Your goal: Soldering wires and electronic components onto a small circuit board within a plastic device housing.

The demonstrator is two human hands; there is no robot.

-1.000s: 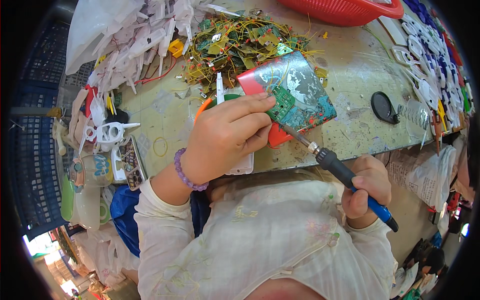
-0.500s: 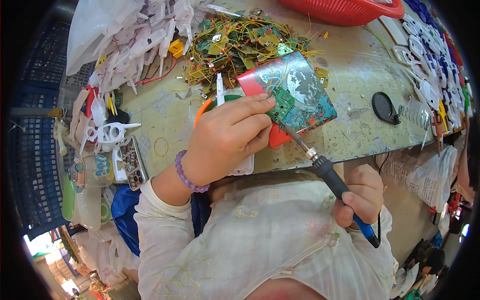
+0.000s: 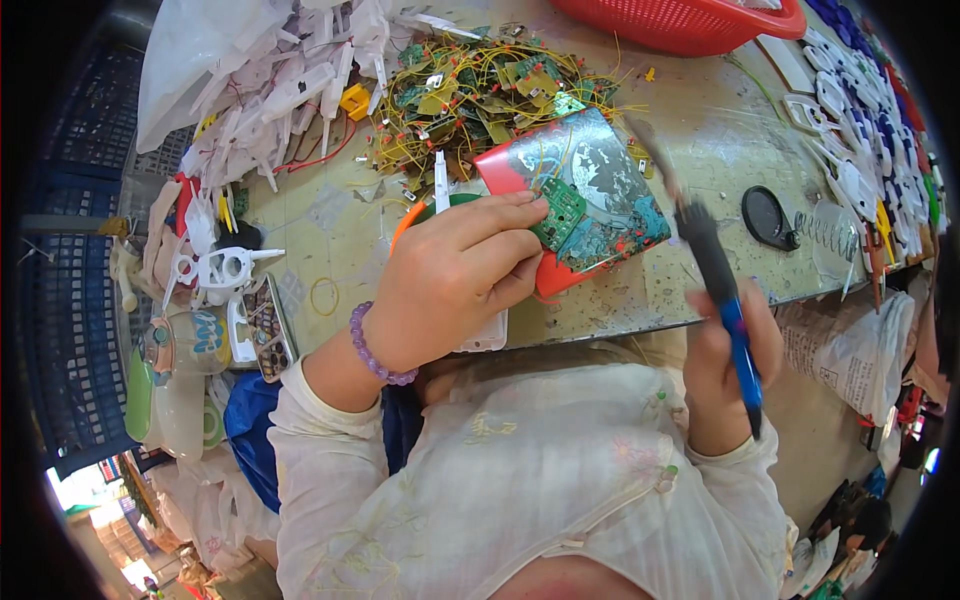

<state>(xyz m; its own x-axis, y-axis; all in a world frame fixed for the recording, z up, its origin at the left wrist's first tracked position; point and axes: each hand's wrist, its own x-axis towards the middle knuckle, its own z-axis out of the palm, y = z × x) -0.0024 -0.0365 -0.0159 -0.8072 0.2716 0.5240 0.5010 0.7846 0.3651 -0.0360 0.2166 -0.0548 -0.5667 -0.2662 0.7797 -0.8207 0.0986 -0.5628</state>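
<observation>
My left hand [image 3: 465, 255], with a beaded bracelet at the wrist, pinches a small green circuit board [image 3: 562, 213] by its left edge. The board lies over a worn red and silver block [image 3: 600, 150] spotted with solder residue. In my right hand [image 3: 735, 345] is a soldering iron [image 3: 722, 275] with a black and blue handle. Its blurred metal tip points up and away, to the right of the block and apart from the board. A white plastic part [image 3: 487, 335] shows partly beneath my left hand.
Behind the block lies a heap of circuit boards with yellow wires [image 3: 480, 90]. White plastic parts [image 3: 290, 90] pile up at the far left, and a red basket [image 3: 690, 25] stands at the back. A coiled iron stand [image 3: 825, 230] and black round lid [image 3: 768, 215] sit on the right.
My right hand has lifted the soldering iron off the board and swung its tip up and to the right. My left hand and the board have stayed nearly still.
</observation>
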